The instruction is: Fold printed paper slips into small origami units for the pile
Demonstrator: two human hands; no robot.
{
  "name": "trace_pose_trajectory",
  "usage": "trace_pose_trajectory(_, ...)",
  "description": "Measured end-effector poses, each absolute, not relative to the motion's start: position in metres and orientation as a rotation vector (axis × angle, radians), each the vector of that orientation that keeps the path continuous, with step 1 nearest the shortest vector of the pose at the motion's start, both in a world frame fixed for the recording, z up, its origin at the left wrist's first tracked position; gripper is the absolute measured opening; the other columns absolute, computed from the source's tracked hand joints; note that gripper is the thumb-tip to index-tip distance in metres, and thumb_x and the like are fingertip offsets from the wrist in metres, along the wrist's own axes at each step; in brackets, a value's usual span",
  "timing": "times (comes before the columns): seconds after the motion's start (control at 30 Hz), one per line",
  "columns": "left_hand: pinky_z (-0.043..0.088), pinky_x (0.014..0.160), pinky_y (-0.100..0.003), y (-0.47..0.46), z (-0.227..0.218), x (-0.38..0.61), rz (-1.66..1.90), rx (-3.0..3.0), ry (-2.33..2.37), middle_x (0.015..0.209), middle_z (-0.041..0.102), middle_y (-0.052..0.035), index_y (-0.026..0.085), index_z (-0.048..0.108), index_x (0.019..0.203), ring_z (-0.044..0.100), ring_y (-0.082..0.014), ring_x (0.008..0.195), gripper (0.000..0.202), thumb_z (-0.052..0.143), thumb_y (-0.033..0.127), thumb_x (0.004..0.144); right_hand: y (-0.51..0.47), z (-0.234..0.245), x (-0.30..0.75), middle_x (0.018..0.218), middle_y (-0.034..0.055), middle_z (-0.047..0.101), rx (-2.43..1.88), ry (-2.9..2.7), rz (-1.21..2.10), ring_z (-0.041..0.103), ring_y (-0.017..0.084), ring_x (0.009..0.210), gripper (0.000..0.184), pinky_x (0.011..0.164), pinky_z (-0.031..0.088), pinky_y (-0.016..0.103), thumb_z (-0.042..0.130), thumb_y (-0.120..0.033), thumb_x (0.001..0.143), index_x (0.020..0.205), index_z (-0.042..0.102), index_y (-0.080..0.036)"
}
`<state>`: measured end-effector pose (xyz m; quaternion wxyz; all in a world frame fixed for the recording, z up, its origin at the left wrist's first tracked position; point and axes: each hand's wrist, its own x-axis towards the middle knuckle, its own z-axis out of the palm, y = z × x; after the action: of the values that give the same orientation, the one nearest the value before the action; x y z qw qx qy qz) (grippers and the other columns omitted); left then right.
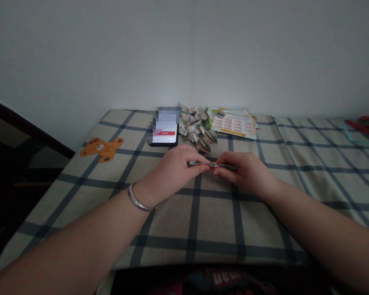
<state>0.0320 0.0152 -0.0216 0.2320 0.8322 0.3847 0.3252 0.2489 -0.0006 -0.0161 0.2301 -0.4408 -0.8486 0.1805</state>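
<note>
Centre of frame: my left hand [181, 164] and right hand [247, 169] both pinch one thin folded paper [213, 164], thumbs closed against index fingers, gap only its thickness. For a neat fold, I'd probably keep fingertips close, press evenly, stop layers slipping. Paper sits crosswise in both grips, over the counter [215, 221], just below the folded pieces [198, 128] at upper centre.

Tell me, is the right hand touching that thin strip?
Touching. The head view shows the right hand pinching the thin strip between thumb and fingers.
</note>
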Motion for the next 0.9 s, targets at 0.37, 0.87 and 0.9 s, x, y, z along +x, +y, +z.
trace_pose_trajectory(0.37,0.047,0.078,-0.029,0.0200,-0.0192,0.0274,0.847,2.517,0.965,0.090,0.075,-0.0006,0.023,0.074,0.097,0.066,-0.0152,0.086,0.016,0.060,0.023,0.090,-0.0009,-0.0147,0.2490,0.061,0.0005,0.059,-1.232,-2.386,0.280,0.050,0.012,0.056,0.034,0.053,0.027,0.025,0.053,-0.046,0.093,0.076,0.065,-0.019)
trace_pose_trajectory(0.87,0.045,0.072,-0.029,0.0231,-0.0134,0.0239,0.663,2.601,1.117,0.089,0.075,-0.0005,0.021,0.072,0.091,0.067,-0.0169,0.082,0.018,0.054,0.024,0.092,0.0032,-0.0117,0.2530,0.061,-0.0002,0.059,-1.346,-2.370,0.433,0.050,0.012,0.056,0.028,0.052,0.027,0.026,0.056,-0.040,0.090,0.072,0.063,-0.020)
trace_pose_trajectory(0.9,0.045,0.071,-0.028,0.0228,-0.0123,0.0236,0.656,2.592,1.138,0.087,0.074,-0.0006,0.021,0.071,0.089,0.067,-0.0166,0.080,0.018,0.054,0.023,0.091,0.0033,-0.0110,0.2539,0.060,-0.0005,0.059,-1.346,-2.362,0.437,0.050,0.012,0.056,0.028,0.052,0.027,0.026,0.056,-0.040,0.090,0.071,0.062,-0.020)
